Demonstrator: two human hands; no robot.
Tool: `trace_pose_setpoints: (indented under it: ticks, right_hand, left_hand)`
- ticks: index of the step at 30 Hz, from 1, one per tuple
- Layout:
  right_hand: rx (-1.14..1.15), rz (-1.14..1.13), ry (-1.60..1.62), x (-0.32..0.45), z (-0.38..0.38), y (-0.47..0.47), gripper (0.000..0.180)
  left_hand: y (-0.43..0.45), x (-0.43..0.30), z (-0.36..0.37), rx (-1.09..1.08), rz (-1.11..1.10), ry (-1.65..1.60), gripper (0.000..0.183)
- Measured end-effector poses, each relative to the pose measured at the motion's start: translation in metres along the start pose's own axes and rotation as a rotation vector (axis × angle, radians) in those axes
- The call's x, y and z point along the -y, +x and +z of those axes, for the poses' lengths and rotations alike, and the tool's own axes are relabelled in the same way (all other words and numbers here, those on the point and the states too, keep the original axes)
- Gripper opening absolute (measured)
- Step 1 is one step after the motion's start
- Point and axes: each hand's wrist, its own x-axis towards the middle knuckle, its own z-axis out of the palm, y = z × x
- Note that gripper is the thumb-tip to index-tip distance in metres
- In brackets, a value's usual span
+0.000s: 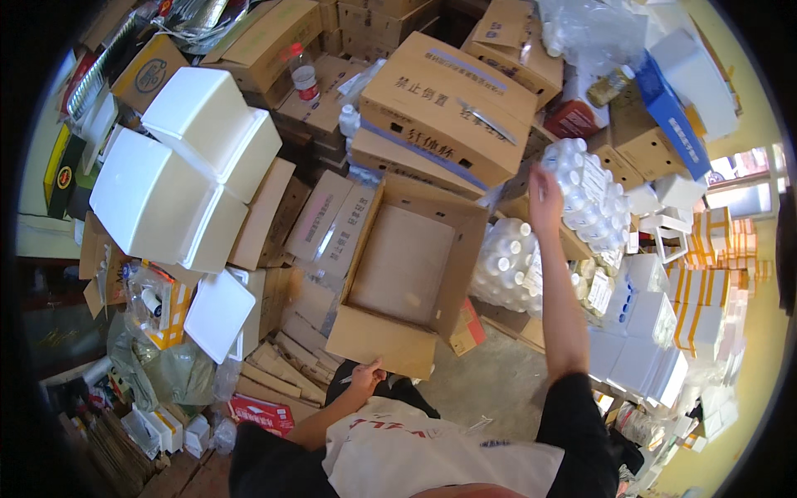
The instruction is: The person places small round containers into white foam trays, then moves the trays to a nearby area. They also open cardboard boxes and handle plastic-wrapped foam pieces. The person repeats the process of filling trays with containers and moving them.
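Observation:
An open cardboard box (pixel 403 264) tilts towards me, its bare bottom showing. At its near flap (pixel 383 346) my left hand (pixel 368 376) holds the lower edge, thumb on top. My right arm stretches forward on the right. There my right hand (pixel 545 194), slightly blurred, is at the left side of a clear-wrapped pack of white bottles (pixel 588 193); whether its fingers grip the wrap cannot be made out. A second wrapped pack of white-capped bottles (pixel 507 261) lies below it, right of the box.
A large closed carton (pixel 445 106) is stacked beyond the open box. White foam boxes (pixel 180 174) pile up on the left. A plastic bottle with a red cap (pixel 304 75) stands on cartons at the back. Flattened cardboard (pixel 289 367) lies near my left arm; concrete floor (pixel 492 380) shows to the right.

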Motion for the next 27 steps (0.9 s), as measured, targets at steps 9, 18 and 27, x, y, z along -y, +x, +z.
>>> trace_pose_setpoints:
  ticks: [9,18,27]
  right_hand:
    - [0.541,-0.066,-0.877,0.028,0.117,0.113,0.031]
    - [0.326,0.159,0.010,0.074,0.007,0.071,0.027]
    - [0.211,0.421,0.472,0.174,-0.114,-0.058,0.031]
  left_hand:
    - [-0.140,-0.104,0.121,0.212,0.280,0.390,0.013]
    - [-0.175,-0.182,0.189,0.277,0.304,0.641,0.013]
    - [-0.198,-0.211,0.207,0.084,0.139,0.377,0.015]
